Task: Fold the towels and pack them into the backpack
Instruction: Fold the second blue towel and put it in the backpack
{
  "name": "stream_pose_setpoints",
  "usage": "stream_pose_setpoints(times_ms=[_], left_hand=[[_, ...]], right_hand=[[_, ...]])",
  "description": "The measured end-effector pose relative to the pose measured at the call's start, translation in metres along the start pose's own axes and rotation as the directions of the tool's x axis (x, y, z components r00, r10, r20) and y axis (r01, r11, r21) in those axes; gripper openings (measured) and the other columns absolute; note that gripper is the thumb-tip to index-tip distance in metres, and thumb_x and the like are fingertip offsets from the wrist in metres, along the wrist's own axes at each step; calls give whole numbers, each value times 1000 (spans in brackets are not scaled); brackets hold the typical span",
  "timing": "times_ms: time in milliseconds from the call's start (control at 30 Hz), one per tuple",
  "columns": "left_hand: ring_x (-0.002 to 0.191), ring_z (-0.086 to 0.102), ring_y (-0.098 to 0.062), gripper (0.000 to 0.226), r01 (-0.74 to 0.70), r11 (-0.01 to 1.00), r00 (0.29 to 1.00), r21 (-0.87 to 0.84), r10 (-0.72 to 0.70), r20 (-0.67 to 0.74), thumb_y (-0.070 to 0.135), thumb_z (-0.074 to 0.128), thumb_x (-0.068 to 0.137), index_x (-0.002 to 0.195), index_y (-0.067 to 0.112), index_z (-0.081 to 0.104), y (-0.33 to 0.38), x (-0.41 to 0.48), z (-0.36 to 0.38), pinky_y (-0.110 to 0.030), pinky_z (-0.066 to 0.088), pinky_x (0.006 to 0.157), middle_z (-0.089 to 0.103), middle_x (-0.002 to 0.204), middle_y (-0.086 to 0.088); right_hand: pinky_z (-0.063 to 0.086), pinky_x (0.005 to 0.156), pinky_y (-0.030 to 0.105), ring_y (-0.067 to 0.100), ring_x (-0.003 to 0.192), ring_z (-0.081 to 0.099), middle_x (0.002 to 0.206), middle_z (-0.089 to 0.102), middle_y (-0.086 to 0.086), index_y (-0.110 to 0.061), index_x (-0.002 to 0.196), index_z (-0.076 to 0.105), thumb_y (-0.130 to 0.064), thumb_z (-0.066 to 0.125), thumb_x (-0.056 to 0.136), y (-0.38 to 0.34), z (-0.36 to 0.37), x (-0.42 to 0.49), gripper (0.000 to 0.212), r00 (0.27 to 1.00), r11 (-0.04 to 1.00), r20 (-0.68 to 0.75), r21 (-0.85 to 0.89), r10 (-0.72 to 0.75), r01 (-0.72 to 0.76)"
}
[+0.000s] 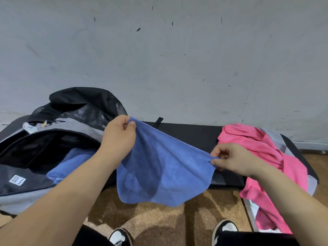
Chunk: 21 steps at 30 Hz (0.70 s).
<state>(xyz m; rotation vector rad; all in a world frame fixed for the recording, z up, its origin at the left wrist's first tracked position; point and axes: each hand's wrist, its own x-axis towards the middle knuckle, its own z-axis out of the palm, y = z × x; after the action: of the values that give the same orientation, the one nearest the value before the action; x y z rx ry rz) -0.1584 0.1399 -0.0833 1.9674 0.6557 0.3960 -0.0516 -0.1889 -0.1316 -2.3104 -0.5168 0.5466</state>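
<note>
The left hand's (122,134) thumb and forefinger pinch 1 corner of the blue towel (159,166). The right hand (230,158) pinches the next corner, lower down, its other fingers loosely curled. Between the 2 pinches the top edge runs taut, sloping down from left to right. The rest hangs in soft folds past the front edge of the black bench (186,134), off its surface. The cloth looks like plush microfibre, limp and roughly square. The grey-and-black backpack (81,127) lies open-mouthed on the bench's left end, just beside the left hand, with what seems to be another blue towel (71,162) inside. Pink towels (266,157) lie crumpled at the right end, over grey cloth (273,137).
</note>
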Motion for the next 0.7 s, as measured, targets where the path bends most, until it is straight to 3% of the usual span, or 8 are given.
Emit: stream_pose_setpoints(times_ms=[167, 267, 367, 467, 567, 700], left_hand=[[65, 45, -13, 25, 4, 1000, 1000, -7, -5, -13, 22, 49, 108, 99, 8, 67, -1, 2, -5, -25, 37, 58, 53, 75, -2], [66, 42, -14, 24, -4, 1000, 1000, 2, 4, -19, 21, 48, 108, 97, 8, 65, 0, 1, -6, -25, 34, 56, 50, 75, -3], [68, 41, -15, 25, -13, 1000, 1000, 5, 13, -19, 22, 48, 108, 101, 2, 63, -1, 0, -7, -29, 33, 58, 49, 77, -5], [67, 41, -15, 26, -25, 1000, 1000, 14, 25, -10, 23, 49, 107, 99, 2, 63, -2, -4, -10, -31, 34, 59, 48, 74, -4], [68, 43, -16, 27, -44, 998, 999, 36, 44, 14, 23, 49, 107, 96, 1, 62, -3, -9, -11, -32, 35, 60, 49, 74, -6], [75, 51, -20, 27, -71, 996, 996, 47, 68, 54, 24, 50, 107, 102, 3, 65, -5, -14, -11, -36, 44, 69, 64, 86, -24]], right_hand=[[63, 75, 36, 20, 74, 70, 77, 76, 9, -5, 91, 77, -3, 73, 94, 6, -9, -6, 5, 993, 941, -101, 339, 54, -16], [60, 73, 30, 19, 74, 69, 80, 77, 9, -2, 92, 77, 1, 72, 94, 2, -11, -10, 7, 981, 897, -192, 434, -3, 88], [59, 70, 27, 19, 71, 68, 80, 75, 14, 1, 88, 76, 7, 73, 89, -3, -13, -18, 7, 982, 838, -187, 532, -21, 119], [57, 66, 31, 24, 68, 62, 75, 68, 15, -7, 81, 75, 11, 81, 79, -3, -15, -23, 19, 986, 826, -165, 558, 19, 78], [53, 67, 33, 24, 73, 61, 78, 65, 9, -6, 97, 75, 9, 86, 68, -5, -14, -25, 34, 988, 824, -107, 565, 116, -35], [47, 54, 24, 12, 64, 59, 77, 70, 6, -1, 96, 79, 5, 76, 85, -11, -10, -29, 13, 973, 895, 62, 382, 221, -228]])
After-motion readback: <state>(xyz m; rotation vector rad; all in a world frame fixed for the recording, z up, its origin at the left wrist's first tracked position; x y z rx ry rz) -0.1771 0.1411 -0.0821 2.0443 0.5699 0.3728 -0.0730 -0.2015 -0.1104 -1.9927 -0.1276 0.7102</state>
